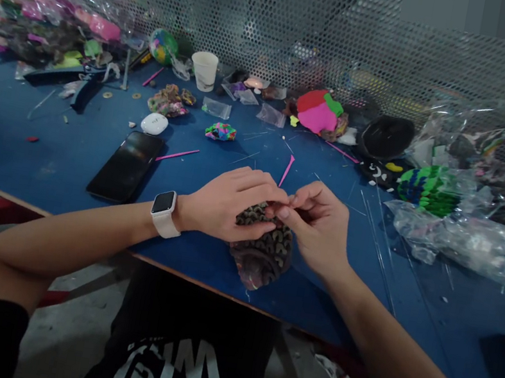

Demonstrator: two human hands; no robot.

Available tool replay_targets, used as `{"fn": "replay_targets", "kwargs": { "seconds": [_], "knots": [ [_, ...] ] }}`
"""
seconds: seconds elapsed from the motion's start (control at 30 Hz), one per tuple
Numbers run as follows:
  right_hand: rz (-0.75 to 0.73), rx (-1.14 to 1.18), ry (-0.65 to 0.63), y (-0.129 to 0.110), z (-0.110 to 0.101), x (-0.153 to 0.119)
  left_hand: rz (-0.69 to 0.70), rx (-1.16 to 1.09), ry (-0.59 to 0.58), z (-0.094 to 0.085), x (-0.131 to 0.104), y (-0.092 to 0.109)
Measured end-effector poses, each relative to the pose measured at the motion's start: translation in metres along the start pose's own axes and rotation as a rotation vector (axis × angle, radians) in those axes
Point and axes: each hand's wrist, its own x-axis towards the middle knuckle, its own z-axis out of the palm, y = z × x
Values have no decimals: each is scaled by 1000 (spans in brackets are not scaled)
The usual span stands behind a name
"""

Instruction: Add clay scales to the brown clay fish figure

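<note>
Your dark, coil-covered lump lay at the near side of the blue tabletop, in front of your lap. Its long axis ran roughly fore and aft: the narrow, smoother end pointed back toward you, and the broader, curl-studded part lay away from you, partly hidden under your fingers. Your left hand arched over its far left part, thumb laid across the coils and fingers reaching to the right; whether it gripped the lump could not be told. Your right hand was bent at the far right side, thumb and forefinger drawn together beside the left fingertips; what they pinched, if anything, was too small to tell.

The narrow tip sat near the tabletop's front edge, so room on your side was slim. To the right, bare blue surface stretched as far as some thin clear rods. Beyond your hands, a pink stick stood close. On the left, your forearm and a black phone bounded the space.
</note>
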Motion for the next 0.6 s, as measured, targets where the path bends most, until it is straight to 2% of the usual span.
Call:
{"fn": "replay_targets", "kwargs": {
  "seconds": [0.23, 0.47, 0.6],
  "knots": [
    [138, 156, -117, 6, -5, 3, 54, 39, 69, 0, -1, -2],
    [115, 138, -24, 5, -6, 4, 7, 69, 90, -2, 0, -2],
    [142, 137, -14, 3, -6, 5, 33, 88, 96, -1, -2, -4]
  ]
}}
